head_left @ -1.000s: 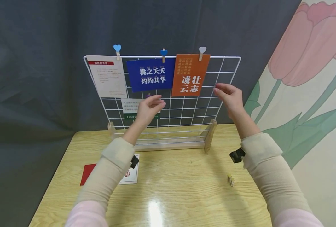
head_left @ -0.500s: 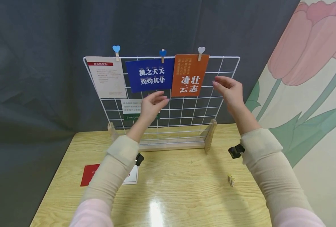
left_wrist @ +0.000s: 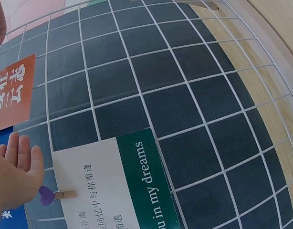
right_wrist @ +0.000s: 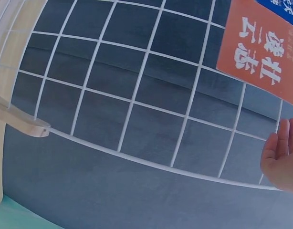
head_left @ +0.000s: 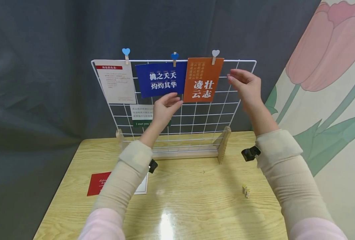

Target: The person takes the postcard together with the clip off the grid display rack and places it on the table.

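My left hand (head_left: pixel 164 110), fingers loosely bent and holding nothing, is in front of the white wire grid (head_left: pixel 192 116). It overlaps the lower edge of a blue card (head_left: pixel 149 81) and a white-and-green card (head_left: pixel 140 114). The left wrist view shows a purple heart clothespin (left_wrist: pixel 47 195) on that lower card, close to the hand. To the right of an orange card (head_left: pixel 201 90), my right hand (head_left: pixel 247 88) is raised with nothing in its fingers. Heart clothespins fix the blue card, the orange card and a white card with a red strip (head_left: pixel 117 85) to the top wire.
On the wooden table (head_left: pixel 195 200), a red card (head_left: pixel 96 185) and a white card (head_left: pixel 142 188) lie partly under the left forearm. Small yellow clothespins (head_left: pixel 245 191) lie at the right. A wooden base (head_left: pixel 189 153) supports the grid; a dark curtain (head_left: pixel 45 66) hangs behind.
My left hand has moved right and slightly up across the grid. My right hand has risen beside the orange card. The cards stay clipped where they were.
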Tool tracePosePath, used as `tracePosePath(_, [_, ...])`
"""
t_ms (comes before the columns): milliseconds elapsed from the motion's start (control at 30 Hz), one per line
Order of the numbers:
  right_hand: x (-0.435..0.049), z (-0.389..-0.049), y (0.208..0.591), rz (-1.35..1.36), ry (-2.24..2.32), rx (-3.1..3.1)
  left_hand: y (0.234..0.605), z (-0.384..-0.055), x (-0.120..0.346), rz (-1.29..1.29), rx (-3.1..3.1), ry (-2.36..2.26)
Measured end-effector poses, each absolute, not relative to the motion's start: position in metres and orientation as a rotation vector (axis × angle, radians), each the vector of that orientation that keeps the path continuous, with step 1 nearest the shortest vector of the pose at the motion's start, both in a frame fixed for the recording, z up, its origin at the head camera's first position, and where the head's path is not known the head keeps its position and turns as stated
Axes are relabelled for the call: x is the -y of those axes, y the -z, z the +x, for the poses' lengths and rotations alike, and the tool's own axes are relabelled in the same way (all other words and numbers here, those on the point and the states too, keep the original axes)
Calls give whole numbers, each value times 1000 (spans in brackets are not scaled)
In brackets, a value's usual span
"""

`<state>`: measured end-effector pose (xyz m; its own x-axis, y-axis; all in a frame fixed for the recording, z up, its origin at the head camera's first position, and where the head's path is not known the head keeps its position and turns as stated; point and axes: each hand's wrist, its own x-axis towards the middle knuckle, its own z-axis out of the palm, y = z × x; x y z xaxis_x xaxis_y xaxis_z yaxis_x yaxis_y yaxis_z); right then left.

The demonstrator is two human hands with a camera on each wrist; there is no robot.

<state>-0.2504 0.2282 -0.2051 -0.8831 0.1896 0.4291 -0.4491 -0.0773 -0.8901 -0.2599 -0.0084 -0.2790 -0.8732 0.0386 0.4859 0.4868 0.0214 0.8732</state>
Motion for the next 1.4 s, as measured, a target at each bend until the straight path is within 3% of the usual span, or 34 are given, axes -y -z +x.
tracePosePath(967, [-208, -256, 159, 360, -1932, 1895, 273, -267, -1, -574, 2075, 1876])
tracePosePath(1400, [-199, -258, 146, 275, -1850, 2091, 269, -269, -9, -526, 2088, 1878])
